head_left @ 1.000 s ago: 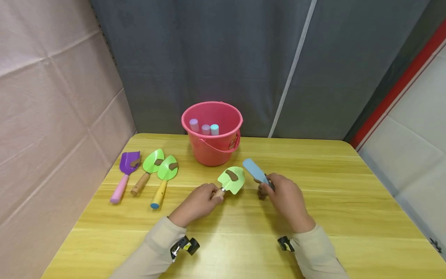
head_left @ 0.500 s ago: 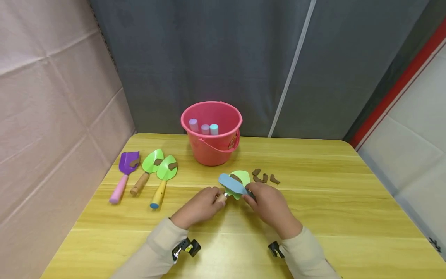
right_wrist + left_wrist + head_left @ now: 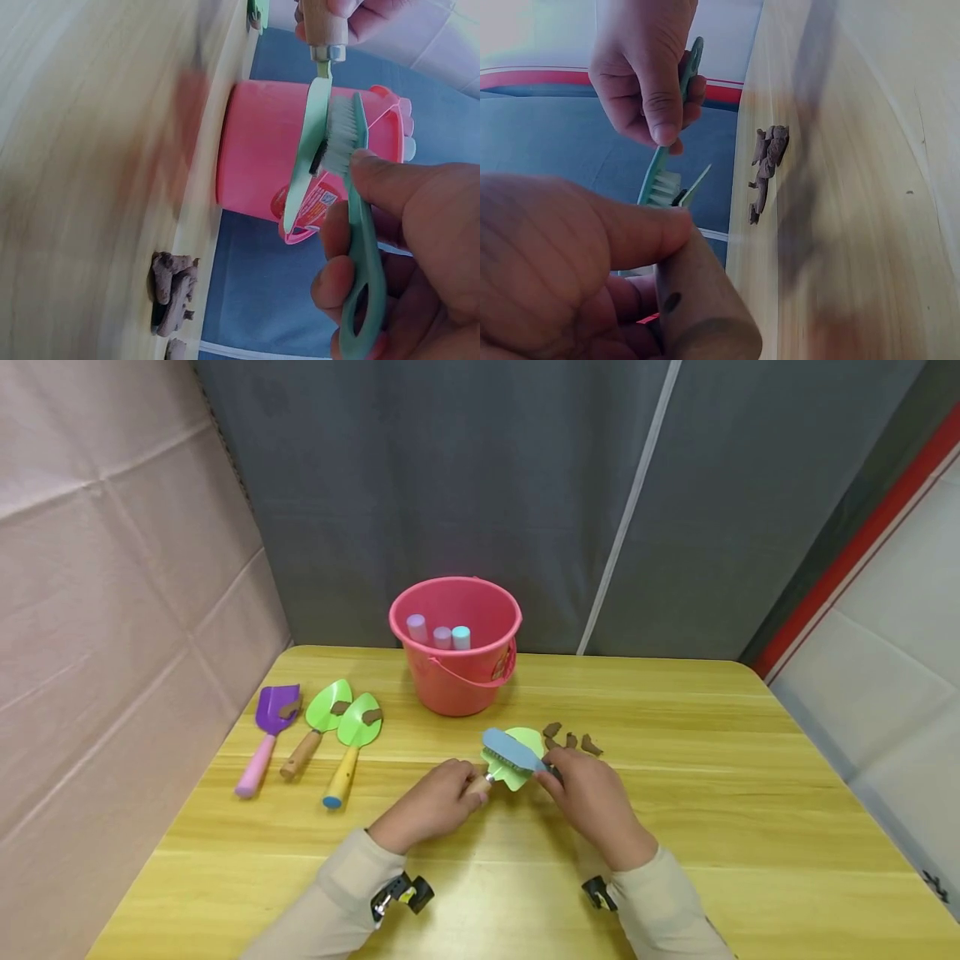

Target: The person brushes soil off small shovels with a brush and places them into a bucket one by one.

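My left hand (image 3: 433, 806) grips the wooden handle (image 3: 705, 296) of a trowel with a light green blade (image 3: 529, 741), raised above the table. In my right hand (image 3: 596, 802) is a blue-green brush (image 3: 512, 750), held by its handle. Its white bristles (image 3: 342, 135) face the blade. A dark brown piece (image 3: 318, 159) sits between bristles and blade in the right wrist view. Several brown lumps (image 3: 572, 742) lie on the table just beyond my right hand.
A pink bucket (image 3: 457, 689) stands at the back, with three handle ends (image 3: 442, 638) showing inside. To the left lie a purple shovel (image 3: 276, 710) and two green trowels, one wood-handled (image 3: 302, 756), one yellow-handled (image 3: 342, 778), each with a brown piece on its blade.
My right hand has brought the brush left, from beside the brown lumps to over the trowel blade. The trowel has shifted slightly right. Over the last half second the brush has moved a little right.
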A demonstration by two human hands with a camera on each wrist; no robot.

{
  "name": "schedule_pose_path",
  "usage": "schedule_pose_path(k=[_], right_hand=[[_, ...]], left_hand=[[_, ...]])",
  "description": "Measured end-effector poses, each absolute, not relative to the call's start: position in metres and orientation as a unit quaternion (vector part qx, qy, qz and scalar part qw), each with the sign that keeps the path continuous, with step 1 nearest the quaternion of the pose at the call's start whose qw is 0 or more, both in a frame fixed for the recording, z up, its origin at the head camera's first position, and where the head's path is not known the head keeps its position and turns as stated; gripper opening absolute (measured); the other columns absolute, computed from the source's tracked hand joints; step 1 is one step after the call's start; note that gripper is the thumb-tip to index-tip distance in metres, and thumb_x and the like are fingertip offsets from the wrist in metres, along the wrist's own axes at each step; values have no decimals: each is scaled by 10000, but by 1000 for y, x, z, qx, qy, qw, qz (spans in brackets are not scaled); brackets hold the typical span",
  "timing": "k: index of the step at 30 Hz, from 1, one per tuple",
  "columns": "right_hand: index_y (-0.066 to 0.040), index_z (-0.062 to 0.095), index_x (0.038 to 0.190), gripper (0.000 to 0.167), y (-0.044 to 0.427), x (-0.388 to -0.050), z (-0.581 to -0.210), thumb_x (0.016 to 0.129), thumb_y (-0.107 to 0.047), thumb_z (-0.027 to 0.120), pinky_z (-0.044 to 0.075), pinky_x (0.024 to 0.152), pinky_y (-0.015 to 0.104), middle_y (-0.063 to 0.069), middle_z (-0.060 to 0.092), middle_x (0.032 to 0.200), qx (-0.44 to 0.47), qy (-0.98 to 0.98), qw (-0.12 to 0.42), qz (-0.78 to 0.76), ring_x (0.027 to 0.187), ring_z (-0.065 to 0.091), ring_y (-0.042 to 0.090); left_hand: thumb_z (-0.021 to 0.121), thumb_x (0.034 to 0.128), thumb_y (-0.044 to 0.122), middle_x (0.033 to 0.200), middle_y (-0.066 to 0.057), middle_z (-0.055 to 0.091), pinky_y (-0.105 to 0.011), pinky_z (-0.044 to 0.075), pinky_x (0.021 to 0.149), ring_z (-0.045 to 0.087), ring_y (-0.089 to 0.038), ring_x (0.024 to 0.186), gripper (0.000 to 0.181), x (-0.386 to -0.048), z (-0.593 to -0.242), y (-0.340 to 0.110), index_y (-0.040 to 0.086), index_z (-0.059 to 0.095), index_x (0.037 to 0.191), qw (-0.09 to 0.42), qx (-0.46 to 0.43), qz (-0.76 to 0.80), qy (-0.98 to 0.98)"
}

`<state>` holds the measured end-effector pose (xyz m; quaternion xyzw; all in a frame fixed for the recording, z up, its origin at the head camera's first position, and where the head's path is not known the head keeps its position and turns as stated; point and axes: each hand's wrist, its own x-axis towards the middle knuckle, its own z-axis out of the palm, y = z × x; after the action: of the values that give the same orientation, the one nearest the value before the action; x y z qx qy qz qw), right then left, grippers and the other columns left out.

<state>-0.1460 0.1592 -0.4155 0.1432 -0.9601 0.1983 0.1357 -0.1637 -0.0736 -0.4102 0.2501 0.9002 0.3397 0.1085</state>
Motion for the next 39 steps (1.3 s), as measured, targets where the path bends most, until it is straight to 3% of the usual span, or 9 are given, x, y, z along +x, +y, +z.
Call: schedule_pose_path(k=[13,30,39], right_hand=[[-110,604,842,183,168,-152,-419,907,-215,740,367,520,303,-40,492,654,115,-965,109,209,564,429,146],[-135,560,789,218,178,-159,-419,914,-191,729,356,521,304,-23,483,661,99,-964,109,223,582,432,165],[-91,656,912,107,185,-162,-421,921,-175,721,375,541,325,7,552,722,80,-963,111,234,620,463,178]], left_hand=[[625,975,121,862,-46,511,-343,445,677,480,-187,776,109,-161,-411,-74,13,615,978,115,250,347,897],[621,981,157,872,-45,509,-355,447,695,483,-188,785,158,-161,-410,-75,4,615,1020,114,249,338,900],[627,980,162,859,-36,503,-343,434,686,474,-183,775,140,-160,-410,-76,23,614,993,114,247,336,902]])
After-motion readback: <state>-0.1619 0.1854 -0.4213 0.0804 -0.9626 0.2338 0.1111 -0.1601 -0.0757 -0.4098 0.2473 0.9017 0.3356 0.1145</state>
